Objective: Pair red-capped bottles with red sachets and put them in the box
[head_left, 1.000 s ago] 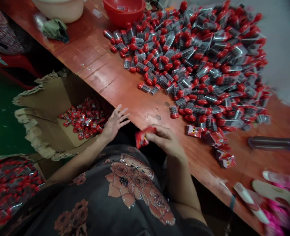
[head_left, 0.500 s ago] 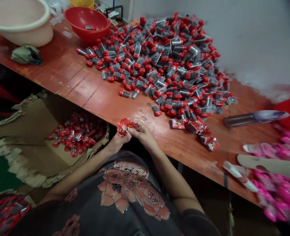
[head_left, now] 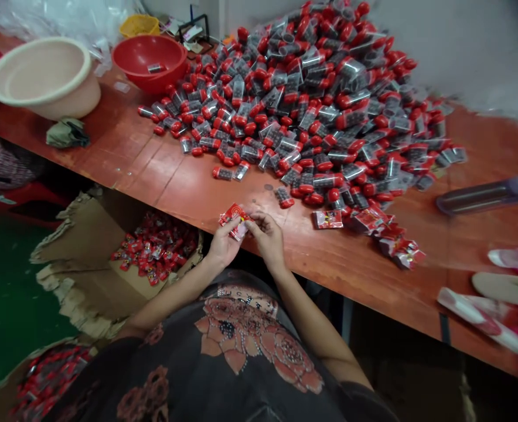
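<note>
Just over the table's front edge, a small red printed packet [head_left: 234, 212] with yellow and white markings is between my hands. My left hand [head_left: 224, 245] grips it from the left, thumb across its face. From the right, my right hand [head_left: 268, 240] pinches its near side with thumb and fingers. Similar printed packets lie on the table to the right: a single packet [head_left: 328, 220] and a row of packets [head_left: 391, 234]. Beyond my hands spreads a large heap of small clear tubes [head_left: 294, 129] with red caps and dark contents.
Below the table at left, a torn carton [head_left: 72, 275] holds many red packets [head_left: 157, 246]; another full container [head_left: 52, 378] stands nearer. A cream basin [head_left: 43, 88], a red bowl [head_left: 149, 55] and a crumpled cloth [head_left: 68, 133] sit back left. A dark tube [head_left: 474, 199] lies at right.
The camera view has shifted, so the table things at right appear further right. The packet stays in both hands; its face is turned differently and my left thumb now lies over it.
</note>
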Tool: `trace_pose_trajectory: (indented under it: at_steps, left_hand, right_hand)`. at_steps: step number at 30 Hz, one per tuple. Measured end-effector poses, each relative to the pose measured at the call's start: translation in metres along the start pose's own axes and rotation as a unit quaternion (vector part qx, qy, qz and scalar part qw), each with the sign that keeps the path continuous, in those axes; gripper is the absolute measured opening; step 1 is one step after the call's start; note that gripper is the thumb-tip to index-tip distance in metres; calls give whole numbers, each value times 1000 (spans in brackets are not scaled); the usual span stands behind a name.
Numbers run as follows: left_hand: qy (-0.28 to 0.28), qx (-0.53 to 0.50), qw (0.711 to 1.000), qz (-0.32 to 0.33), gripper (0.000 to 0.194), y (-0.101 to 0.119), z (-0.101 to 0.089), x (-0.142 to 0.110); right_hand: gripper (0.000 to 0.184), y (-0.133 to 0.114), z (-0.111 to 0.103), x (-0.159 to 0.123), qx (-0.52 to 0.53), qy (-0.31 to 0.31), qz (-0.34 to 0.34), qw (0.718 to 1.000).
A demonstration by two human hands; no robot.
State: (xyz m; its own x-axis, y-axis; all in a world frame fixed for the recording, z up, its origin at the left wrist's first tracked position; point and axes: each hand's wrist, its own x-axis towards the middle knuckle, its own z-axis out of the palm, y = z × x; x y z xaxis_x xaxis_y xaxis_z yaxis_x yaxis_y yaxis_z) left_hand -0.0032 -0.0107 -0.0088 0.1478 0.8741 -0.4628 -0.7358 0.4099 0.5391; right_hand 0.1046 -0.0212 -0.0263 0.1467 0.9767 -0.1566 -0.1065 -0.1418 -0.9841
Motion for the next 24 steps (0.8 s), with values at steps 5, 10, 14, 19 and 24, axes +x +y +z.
trace_pose_trajectory:
  at_steps: [5, 10, 14, 19, 24]
  left_hand:
    - [47, 47, 997, 27, 10, -13, -4, 17]
    - [70, 90, 993, -3, 17, -11, -5, 26]
    - [47, 89, 994, -39, 20, -8, 0, 28]
    - [39, 113, 993, -20, 18, -12, 0, 33]
    - [50, 133, 990, -12, 24, -8, 0, 39]
  right_hand:
    - [19, 7, -11, 12, -36, 41, -3, 999]
    - [25, 17, -18, 20, -25, 34, -8, 999]
    - [33, 22, -22, 20, -83, 31, -52, 995]
    - [32, 25, -24, 15, -178, -1, -93, 980]
    - [33, 15, -44, 32, -308, -63, -145, 938]
